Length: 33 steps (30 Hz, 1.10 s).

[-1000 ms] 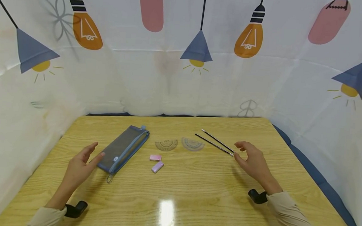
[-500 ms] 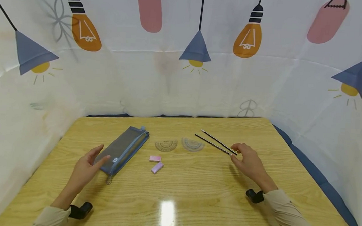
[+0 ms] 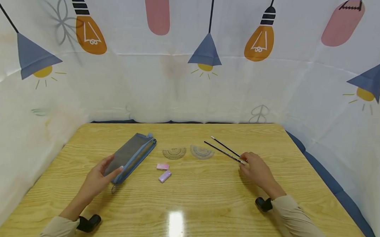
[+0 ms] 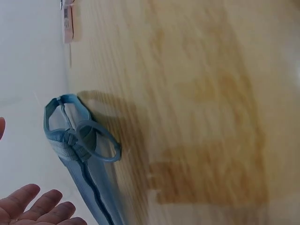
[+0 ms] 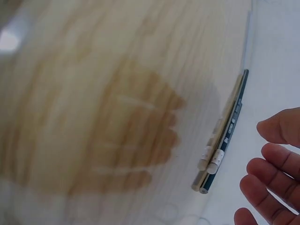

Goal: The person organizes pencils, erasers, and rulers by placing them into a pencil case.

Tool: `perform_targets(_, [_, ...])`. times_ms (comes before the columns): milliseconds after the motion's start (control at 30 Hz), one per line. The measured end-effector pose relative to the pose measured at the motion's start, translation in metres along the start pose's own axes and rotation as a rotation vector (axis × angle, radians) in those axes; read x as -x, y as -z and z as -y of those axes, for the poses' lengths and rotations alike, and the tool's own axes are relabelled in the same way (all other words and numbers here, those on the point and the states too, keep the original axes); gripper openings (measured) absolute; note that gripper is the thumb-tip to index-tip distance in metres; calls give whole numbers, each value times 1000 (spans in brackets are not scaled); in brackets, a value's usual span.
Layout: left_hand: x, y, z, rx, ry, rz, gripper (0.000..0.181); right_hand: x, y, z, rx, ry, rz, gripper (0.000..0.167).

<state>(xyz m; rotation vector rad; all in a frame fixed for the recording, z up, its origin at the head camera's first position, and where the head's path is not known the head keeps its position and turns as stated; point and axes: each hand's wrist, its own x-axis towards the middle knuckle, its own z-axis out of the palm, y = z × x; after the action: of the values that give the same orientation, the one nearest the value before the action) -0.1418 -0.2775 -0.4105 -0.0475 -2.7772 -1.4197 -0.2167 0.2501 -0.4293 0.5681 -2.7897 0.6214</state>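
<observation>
A blue-grey mesh pencil case (image 3: 128,150) with a zipper lies slanted on the left half of the table. My left hand (image 3: 95,181) hovers at its near end, thumb over the case and fingers along the left side. In the left wrist view, the case's ring loop (image 4: 99,140) shows, with the spread fingers (image 4: 49,206) apart from it. Two dark pencils, a nearer one (image 3: 223,152) and a farther one (image 3: 226,146), lie at the right. My right hand (image 3: 260,173) is at their near ends; in the right wrist view its loosely bent fingers (image 5: 267,180) stand apart from them.
Between the case and pencils lie two clear protractors, a left one (image 3: 174,153) and a right one (image 3: 202,152). Nearer are a pink eraser (image 3: 162,166) and a lilac eraser (image 3: 164,176). A patterned white curtain (image 3: 175,89) surrounds the wooden table (image 3: 205,207).
My left hand has moved right and over the near end of the pencil case. My right hand has shifted slightly left and nearer, toward the pencil ends. The objects have stayed in place.
</observation>
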Motion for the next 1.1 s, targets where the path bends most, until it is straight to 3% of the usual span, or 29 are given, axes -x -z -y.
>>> perform_targets(200, [0, -4, 1, -8, -4, -16, 77, -4, -2, -2, 25, -23, 30, 21])
perform_targets(467, [1, -7, -3, 23, 78, -6, 80, -9, -1, 0, 18, -49, 71, 22])
perform_targets(767, [-4, -10, -1, 3, 167, 8, 85, -16, 0, 0, -13, -32, 57, 17])
perform_targets(1100, [-8, -13, -1, -17, 188, -9, 88, -25, -2, -2, 22, -18, 104, 12])
